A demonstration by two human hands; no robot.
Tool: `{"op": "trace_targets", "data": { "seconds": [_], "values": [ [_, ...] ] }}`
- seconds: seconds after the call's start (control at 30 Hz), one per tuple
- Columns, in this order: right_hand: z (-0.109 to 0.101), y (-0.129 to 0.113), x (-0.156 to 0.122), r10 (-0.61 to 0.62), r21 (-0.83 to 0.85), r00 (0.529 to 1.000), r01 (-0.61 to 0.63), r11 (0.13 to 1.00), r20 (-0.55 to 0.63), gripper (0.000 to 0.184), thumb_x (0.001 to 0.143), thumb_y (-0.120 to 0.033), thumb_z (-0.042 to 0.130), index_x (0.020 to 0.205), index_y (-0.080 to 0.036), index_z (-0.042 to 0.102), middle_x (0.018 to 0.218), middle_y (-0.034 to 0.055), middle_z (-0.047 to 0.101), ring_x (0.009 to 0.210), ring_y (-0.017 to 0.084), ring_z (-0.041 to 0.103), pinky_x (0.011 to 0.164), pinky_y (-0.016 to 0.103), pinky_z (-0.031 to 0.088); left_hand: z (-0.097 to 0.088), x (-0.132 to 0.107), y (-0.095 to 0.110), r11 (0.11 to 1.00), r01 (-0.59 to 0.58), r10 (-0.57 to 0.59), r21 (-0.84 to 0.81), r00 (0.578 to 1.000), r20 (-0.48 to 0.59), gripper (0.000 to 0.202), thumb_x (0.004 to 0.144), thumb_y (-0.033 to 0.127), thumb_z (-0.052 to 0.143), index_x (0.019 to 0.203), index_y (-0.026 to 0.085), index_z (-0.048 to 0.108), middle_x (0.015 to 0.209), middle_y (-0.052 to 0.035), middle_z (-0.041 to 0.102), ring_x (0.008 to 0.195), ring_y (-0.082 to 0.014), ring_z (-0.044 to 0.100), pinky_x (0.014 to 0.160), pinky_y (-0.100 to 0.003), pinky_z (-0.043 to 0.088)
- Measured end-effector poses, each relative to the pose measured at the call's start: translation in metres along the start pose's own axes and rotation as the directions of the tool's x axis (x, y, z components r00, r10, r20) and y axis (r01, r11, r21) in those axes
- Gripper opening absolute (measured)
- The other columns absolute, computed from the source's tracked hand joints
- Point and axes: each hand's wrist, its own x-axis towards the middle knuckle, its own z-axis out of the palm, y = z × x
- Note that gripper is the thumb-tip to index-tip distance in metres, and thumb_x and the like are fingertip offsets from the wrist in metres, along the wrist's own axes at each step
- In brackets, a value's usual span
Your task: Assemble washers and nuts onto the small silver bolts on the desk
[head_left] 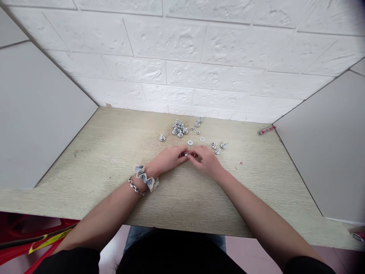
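Note:
My left hand (170, 159) and my right hand (205, 160) meet at the middle of the wooden table (108, 160), fingertips pinched together on a small silver screw (186, 153). Just beyond them lie loose washers (190, 142) and a heap of several silver screws (179, 128). A few more screws (218, 147) lie to the right of my hands, and one single screw (162, 137) sits to the left of the heap. My left wrist wears a chain bracelet and a blue scrunchie.
A red pen (266, 130) lies at the table's far right corner. Grey side panels (37, 114) close in the table left and right, with a white brick-pattern wall behind. Red items (25, 236) sit below the table's left front edge.

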Motion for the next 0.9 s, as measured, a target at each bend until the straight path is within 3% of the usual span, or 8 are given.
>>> {"op": "trace_targets", "data": {
  "seconds": [0.4,0.67,0.9],
  "values": [
    [-0.0005,-0.0014,0.0002,-0.009,-0.003,1.000,0.009,1.000,-0.021,0.012,0.088,-0.025,0.052,0.085,-0.019,0.062,0.072,0.0017,0.067,0.066,0.015,0.060,0.072,0.029,0.046,0.0001,0.0000,0.0002,1.000,0.006,-0.006,-0.030,1.000,-0.010,0.019,0.089,0.034,0.052,0.095,0.019,0.062,0.079,-0.0009,0.067,0.074,-0.0167,0.061,0.068,-0.028,0.045],
    [-0.0007,-0.0027,0.0004,0.032,0.034,0.999,-0.033,0.999,0.018,0.014,0.089,-0.026,0.052,0.090,-0.019,0.064,0.078,0.0030,0.070,0.069,0.015,0.061,0.075,0.030,0.047,0.0012,-0.0001,0.0039,0.996,-0.078,0.078,0.046,0.997,0.001,0.019,0.092,0.029,0.049,0.100,0.019,0.064,0.089,-0.0039,0.069,0.086,-0.0187,0.063,0.081,-0.030,0.048],
    [-0.0001,-0.0018,0.0003,0.030,0.036,1.000,-0.030,0.999,0.007,0.012,0.088,-0.025,0.053,0.089,-0.019,0.064,0.076,0.0024,0.070,0.067,0.014,0.061,0.072,0.028,0.047,0.0040,0.0013,-0.0005,0.996,-0.064,0.063,0.056,0.998,0.011,0.019,0.092,0.028,0.049,0.098,0.018,0.064,0.089,-0.0036,0.069,0.085,-0.0185,0.063,0.080,-0.030,0.048]
  ]
}}
